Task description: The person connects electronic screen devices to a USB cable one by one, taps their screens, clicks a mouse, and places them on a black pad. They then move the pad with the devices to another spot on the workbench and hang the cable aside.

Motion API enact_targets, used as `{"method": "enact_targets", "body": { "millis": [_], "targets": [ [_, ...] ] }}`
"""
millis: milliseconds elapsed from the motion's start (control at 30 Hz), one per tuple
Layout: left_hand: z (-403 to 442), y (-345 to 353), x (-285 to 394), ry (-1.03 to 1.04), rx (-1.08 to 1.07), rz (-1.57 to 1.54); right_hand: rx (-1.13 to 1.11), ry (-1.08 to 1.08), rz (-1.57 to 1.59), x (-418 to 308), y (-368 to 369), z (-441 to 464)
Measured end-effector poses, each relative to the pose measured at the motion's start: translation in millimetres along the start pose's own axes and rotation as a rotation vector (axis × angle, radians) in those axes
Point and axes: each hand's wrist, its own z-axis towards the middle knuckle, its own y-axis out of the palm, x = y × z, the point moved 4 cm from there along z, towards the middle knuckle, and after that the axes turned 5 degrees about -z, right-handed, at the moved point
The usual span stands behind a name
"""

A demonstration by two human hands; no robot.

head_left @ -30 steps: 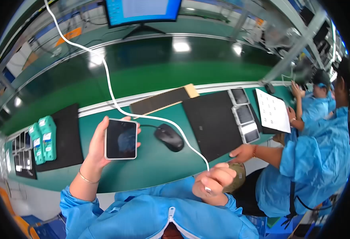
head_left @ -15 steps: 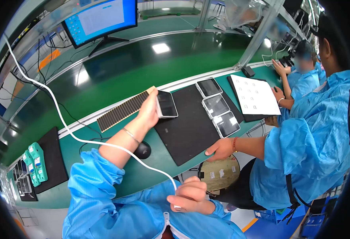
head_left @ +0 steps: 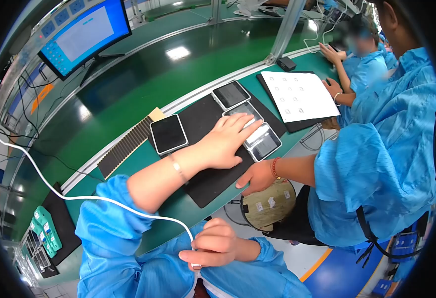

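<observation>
My left hand (head_left: 223, 142) is over the black mat (head_left: 205, 191), its fingers spread across the middle of a row of flat, white-framed devices with dark screens. The far device (head_left: 231, 94) shows fully; the near device (head_left: 265, 143) shows beside my fingertips. The middle device (head_left: 242, 111) is partly hidden under my fingers, and I cannot tell how firmly they touch it. A similar dark-screened device (head_left: 168, 134) lies at the mat's left end, behind my wrist. Low in front of my body, my right hand (head_left: 213, 244) is closed around the end of a white cable (head_left: 128, 204).
A brown ridged strip (head_left: 128, 145) lies left of the mat. A co-worker's hand (head_left: 256, 178) rests at the mat's near edge. Further right is a printed white sheet (head_left: 300, 97) on a black board. A monitor (head_left: 86, 37) stands at the back left; green holders (head_left: 46, 231) lie at far left.
My left hand has let go of the device at the mat's left end and moved right, over the row. My right hand still grips the cable. The view has shifted.
</observation>
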Motion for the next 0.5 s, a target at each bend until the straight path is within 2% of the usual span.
{"method": "enact_targets", "body": {
  "millis": [67,133,167,233,300,367,500],
  "targets": [
    [25.6,11.5,-0.2,0.000,-0.026,-0.002,0.002,-0.003,-0.024,-0.9,-2.1,3.2],
    [45.0,26.9,-1.6,-0.048,-0.290,0.108,0.065,-0.001,-0.067,-2.2,-4.7,10.9],
    [53.1,26.5,-1.0,-0.035,-0.290,0.102,0.062,0.000,-0.081,-1.5,-6.6,12.9],
    [62.5,34.1,2.4,0.103,-0.499,0.274,0.060,0.021,-0.085,-0.4,-10.4,9.9],
    [72.5,38.9,1.6,0.104,-0.522,0.294,0.056,0.030,-0.098,0.7,-12.7,8.9],
    [78.9,47.7,-1.9,0.144,-0.633,0.384,0.050,0.033,-0.103,1.9,-13.8,8.3],
    [85.9,49.2,3.8,0.147,-0.756,0.348,0.042,0.044,-0.107,4.3,-16.8,8.4]
  ]
}}
